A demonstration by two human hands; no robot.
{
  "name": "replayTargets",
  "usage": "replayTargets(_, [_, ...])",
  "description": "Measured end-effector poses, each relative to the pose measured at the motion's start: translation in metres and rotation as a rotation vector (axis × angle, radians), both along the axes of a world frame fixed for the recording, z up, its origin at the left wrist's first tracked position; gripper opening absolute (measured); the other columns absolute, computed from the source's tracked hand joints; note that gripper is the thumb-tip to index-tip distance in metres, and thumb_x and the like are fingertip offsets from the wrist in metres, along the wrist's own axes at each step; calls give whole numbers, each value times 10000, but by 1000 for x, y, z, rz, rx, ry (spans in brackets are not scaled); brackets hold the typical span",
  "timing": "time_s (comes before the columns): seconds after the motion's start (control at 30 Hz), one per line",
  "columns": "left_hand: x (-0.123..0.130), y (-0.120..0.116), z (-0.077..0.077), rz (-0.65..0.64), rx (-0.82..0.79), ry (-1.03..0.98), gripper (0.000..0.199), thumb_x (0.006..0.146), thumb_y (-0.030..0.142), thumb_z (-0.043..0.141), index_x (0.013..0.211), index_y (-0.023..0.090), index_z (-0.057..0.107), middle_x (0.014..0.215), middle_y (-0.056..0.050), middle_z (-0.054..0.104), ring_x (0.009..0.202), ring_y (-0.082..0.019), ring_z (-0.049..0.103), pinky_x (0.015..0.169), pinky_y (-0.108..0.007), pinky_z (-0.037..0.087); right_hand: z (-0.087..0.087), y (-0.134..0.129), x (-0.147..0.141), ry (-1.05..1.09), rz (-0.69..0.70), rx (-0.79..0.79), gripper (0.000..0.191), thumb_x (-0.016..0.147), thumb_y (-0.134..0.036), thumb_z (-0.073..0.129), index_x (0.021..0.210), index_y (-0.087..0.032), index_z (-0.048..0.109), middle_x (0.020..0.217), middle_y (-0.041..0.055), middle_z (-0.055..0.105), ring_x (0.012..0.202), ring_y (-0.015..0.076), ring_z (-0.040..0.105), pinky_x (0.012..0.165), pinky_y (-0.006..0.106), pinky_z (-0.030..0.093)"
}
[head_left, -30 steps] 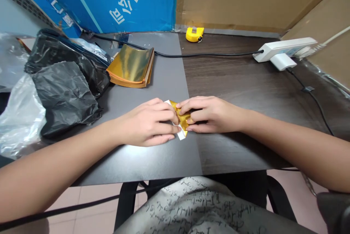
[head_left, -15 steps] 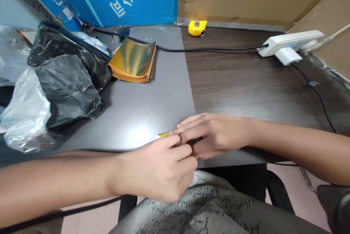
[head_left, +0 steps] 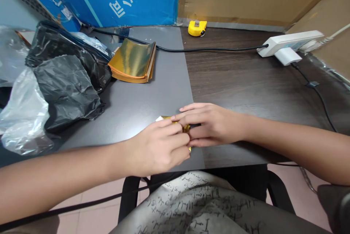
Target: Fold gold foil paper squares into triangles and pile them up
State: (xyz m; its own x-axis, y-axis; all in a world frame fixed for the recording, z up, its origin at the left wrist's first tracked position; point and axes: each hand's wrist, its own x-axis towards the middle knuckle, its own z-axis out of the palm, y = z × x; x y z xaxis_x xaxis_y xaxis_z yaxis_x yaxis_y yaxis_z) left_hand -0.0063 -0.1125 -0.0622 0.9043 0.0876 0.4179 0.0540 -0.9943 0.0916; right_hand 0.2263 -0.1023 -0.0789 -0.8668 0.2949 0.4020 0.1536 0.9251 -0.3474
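Both ends of folded gold paper (head_left: pixel 167 118) are pinched by L hand (head_left: pixel 157 149) & R hand (head_left: pixel 214 125), fingers curled nearly shut, held close together w/ firm grip.

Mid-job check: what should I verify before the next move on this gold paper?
1. Both hands at the piece: ok. The left hand and right hand have their fingers over the folded gold paper.
2. Crease quality: cannot tell, fingers hide most of the paper.
3. Room from the table's front edge: not ok, the paper sits close to it.
4. Black plastic bag apart from the paper: ok.
5. Stack of gold sheets out of the hands' way: ok.
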Motion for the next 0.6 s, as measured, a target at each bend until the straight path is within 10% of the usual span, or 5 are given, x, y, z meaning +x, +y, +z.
replayTargets(0.37, [-6,12,-2,-145,-118,85,405,1010,502,541,911,157,729,827,-34,642,831,-187,550,792,-357,449,2,1,0,22,21,2,342,1050,-387,510,873,-176,713,1057,97,726,1192,193,656,1108,362,484])
replayTargets(0.6, [0,-13,0,-165,-31,9,244,919,152,639,678,189,647,695,-12,567,683,-166,494,622,-356,332,4,-9,-7,-3,160,-13,395,1072,-364,460,799,-188,686,1046,72,725,1178,164,641,1112,340,464])
